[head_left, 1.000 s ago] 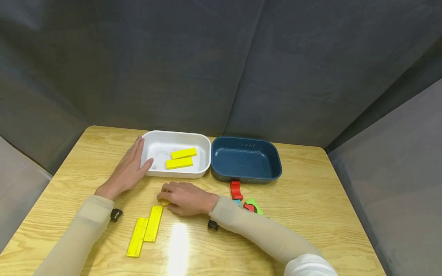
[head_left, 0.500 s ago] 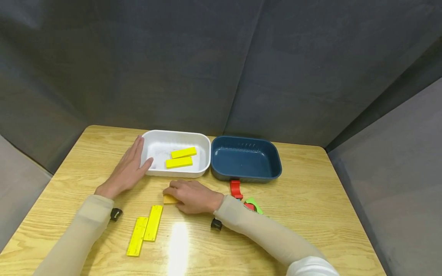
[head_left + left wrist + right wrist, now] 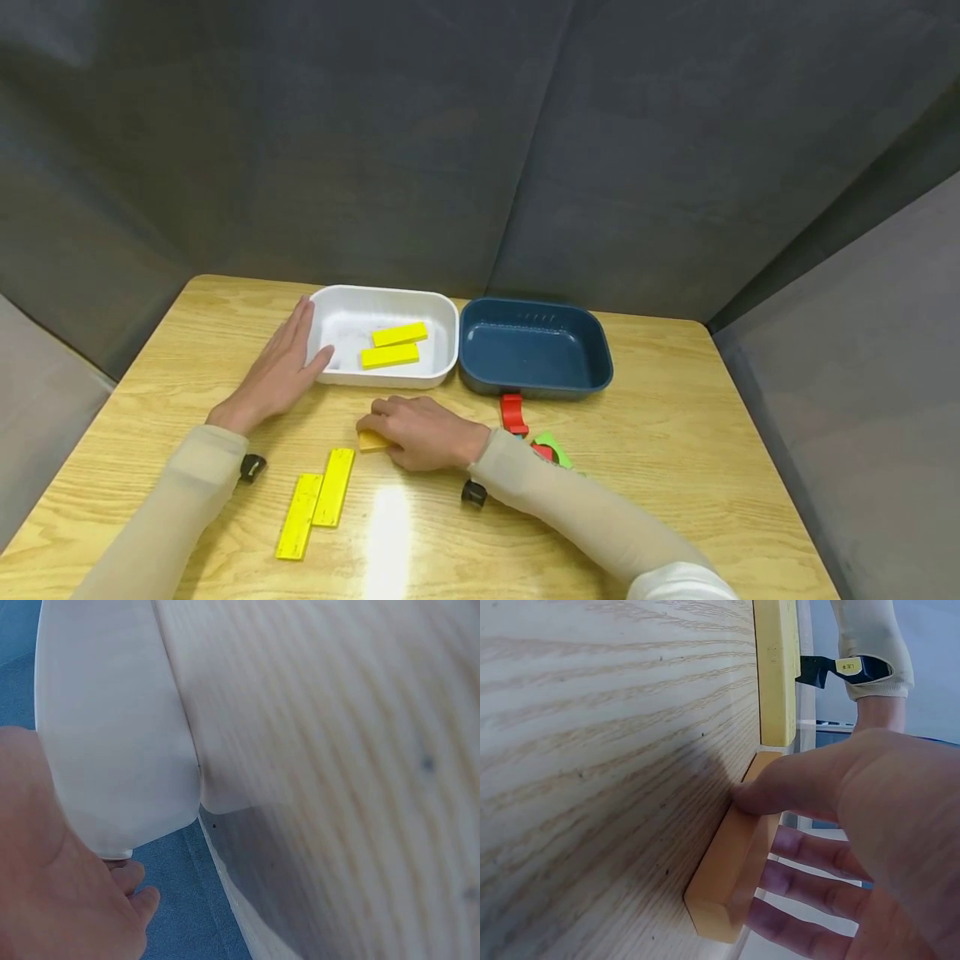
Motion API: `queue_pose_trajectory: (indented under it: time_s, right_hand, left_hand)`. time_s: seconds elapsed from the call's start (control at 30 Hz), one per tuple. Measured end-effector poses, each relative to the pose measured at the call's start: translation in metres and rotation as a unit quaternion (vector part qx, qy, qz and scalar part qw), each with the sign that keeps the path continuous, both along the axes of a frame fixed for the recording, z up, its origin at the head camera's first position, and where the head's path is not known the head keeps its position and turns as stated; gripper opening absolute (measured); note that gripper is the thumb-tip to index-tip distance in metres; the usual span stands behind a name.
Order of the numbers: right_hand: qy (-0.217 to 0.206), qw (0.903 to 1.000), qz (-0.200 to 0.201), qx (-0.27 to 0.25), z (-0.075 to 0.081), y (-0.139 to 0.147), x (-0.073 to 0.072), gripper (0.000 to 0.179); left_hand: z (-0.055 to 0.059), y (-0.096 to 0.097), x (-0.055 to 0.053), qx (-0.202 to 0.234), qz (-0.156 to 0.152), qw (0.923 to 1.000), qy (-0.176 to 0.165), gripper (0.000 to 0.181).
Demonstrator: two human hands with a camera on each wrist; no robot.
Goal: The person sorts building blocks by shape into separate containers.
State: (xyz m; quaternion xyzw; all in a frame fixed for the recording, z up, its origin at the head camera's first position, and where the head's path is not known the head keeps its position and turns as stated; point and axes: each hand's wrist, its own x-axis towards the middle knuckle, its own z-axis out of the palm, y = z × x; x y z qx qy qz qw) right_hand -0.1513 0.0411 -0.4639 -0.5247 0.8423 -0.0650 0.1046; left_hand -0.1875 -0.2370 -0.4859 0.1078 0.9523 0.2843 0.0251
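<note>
My left hand [image 3: 277, 362], fingers straight, rests at the left end of the white tub [image 3: 375, 380], its thumb lying over the front rim; the left wrist view shows the hand against the tub's wall [image 3: 112, 735]. Inside the tub lie two yellow blocks. In front of it my right hand [image 3: 423, 433] pinches an orange-yellow block [image 3: 372, 442]. The right wrist view has the thumb on one face of that block [image 3: 727, 877] and fingers on the other, low over the table. Close by, two long yellow blocks [image 3: 333, 487] lie side by side.
A dark blue tub [image 3: 536, 390] stands right beside the white one. Before it lie a red arch-shaped block [image 3: 513, 414] and a green block [image 3: 551, 446], with more pieces partly hidden by my right sleeve. Dark grey cloth [image 3: 375, 167] hangs behind the table.
My right hand has moved a little to the right with the orange-yellow block, away from the two long yellow blocks. The left hand stays at the white tub.
</note>
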Motion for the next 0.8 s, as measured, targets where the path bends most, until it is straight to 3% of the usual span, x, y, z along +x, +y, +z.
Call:
queue_pose_trajectory:
  time_s: [0.8]
  right_hand:
    - [0.014,0.9997,-0.016,-0.007,0.0062,0.0019,0.0036,0.046]
  left_hand:
    - [-0.0014,0.0009,0.0001,-0.006,-0.003,1.0,0.005,0.089]
